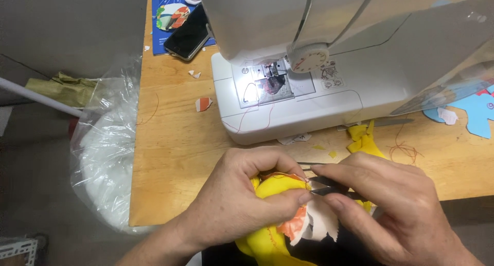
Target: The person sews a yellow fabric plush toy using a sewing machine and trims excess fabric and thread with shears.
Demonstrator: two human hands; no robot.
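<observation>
Head camera looks down at our two hands in the lower middle of the frame. Our left hand (242, 199) has its grip closed around a soft yellow fabric piece (278, 186) with an orange and white part (303, 225) hanging below it. Our right hand (396, 209) is closed on small scissors (321, 181), and the blades point left, right at the top edge of the yellow piece, where a thin orange thread (288, 174) runs.

To do this snip well, we think we should hold the cloth tight and still with the left thumb, keep the blade tips close to the thread only, and keep them off the cloth and our fingers.

Behind our hands, on the wooden table (170, 158), stands a white sewing machine (309, 65). A dark phone (188, 37) lies at the upper left. A clear plastic bag (105, 152) hangs off the table's left side.
</observation>
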